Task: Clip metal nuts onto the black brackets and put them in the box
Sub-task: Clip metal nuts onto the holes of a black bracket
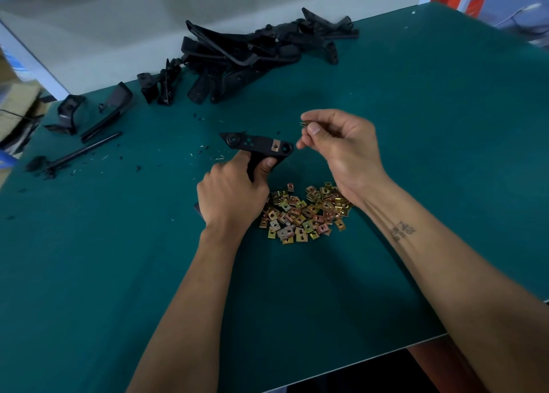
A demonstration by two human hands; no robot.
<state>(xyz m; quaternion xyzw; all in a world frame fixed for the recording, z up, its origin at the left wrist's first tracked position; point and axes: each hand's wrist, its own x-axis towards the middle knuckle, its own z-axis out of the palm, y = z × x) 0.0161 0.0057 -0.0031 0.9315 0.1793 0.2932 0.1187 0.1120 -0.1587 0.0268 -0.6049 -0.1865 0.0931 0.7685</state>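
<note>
My left hand [231, 196] grips a black bracket [252, 144] by its lower stem, holding it just above the green table. One metal nut [275, 146] is clipped on the bracket's right end. My right hand [335, 143] is up and to the right of the bracket, pinching a second metal nut [304, 123] between thumb and fingers. A heap of loose brass-coloured nuts [303, 214] lies on the table below both hands.
A big pile of black brackets [252, 53] lies at the table's far side, with a few stray black parts [89, 110] and a black rod [80, 152] at the left. Cardboard boxes [17, 104] show beyond the green table's [445, 155] left edge.
</note>
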